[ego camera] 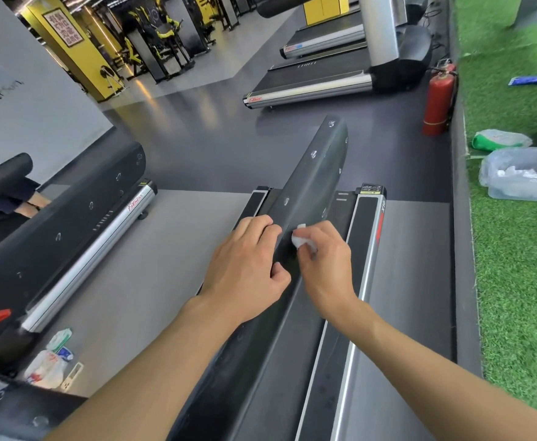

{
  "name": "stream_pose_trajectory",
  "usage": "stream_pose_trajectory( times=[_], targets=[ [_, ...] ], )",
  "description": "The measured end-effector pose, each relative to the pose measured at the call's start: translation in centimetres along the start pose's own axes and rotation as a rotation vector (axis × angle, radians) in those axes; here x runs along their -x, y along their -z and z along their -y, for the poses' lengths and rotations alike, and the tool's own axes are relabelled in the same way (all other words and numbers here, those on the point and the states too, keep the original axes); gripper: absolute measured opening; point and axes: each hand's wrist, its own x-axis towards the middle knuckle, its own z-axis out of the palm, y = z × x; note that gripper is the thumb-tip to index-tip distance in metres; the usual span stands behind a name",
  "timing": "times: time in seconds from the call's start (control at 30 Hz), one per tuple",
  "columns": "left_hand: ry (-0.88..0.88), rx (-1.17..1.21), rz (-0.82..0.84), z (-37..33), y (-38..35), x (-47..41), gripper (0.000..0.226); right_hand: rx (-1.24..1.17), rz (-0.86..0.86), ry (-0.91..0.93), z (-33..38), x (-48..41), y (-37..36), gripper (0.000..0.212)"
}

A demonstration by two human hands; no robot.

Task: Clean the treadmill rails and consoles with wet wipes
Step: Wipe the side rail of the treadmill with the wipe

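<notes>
A long black treadmill handrail (311, 173) runs from the lower middle of the head view up toward the centre. My left hand (248, 268) grips its left edge, fingers curled over the top and thumb against the side. Just to the right, my right hand (324, 262) pinches a crumpled white wet wipe (300, 239) and holds it against the rail's surface. Under the rail lies the treadmill deck with its silver side rail (361, 268) on the right.
A second treadmill's black rail (70, 224) stands to the left. A wipes pack and plastic bags (54, 361) lie on the floor at lower left. On the green turf at right sit a clear bin (524, 173) with used wipes and a red fire extinguisher (437, 100).
</notes>
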Motion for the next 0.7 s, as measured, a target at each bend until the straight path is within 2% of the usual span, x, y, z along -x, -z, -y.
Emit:
stream_pose_trajectory(
  times=[0.1,0.2,0.3,0.43,0.57,0.7],
  targets=[
    [-0.001,0.006,-0.003,0.0,0.0,0.0,0.043,-0.020,0.036,0.075,0.8,-0.1,-0.2,0.032],
    [-0.001,0.008,-0.006,0.0,0.0,0.0,0.043,-0.008,0.026,0.053,1.2,-0.5,-0.1,0.031],
    [0.002,0.011,-0.001,-0.1,0.1,-0.1,0.043,0.008,0.108,0.112,1.6,-0.2,0.1,0.033],
    [0.010,0.008,0.007,-0.1,0.1,0.0,0.044,0.071,0.068,0.065,0.8,-0.8,0.3,0.031],
    [0.013,0.012,0.001,-0.1,0.1,-0.1,0.044,0.054,0.143,0.122,0.5,-0.6,0.5,0.029],
    [0.012,0.010,0.002,-0.1,0.2,0.0,0.044,-0.096,0.102,-0.243,-0.6,-3.4,2.0,0.030]
  ],
)
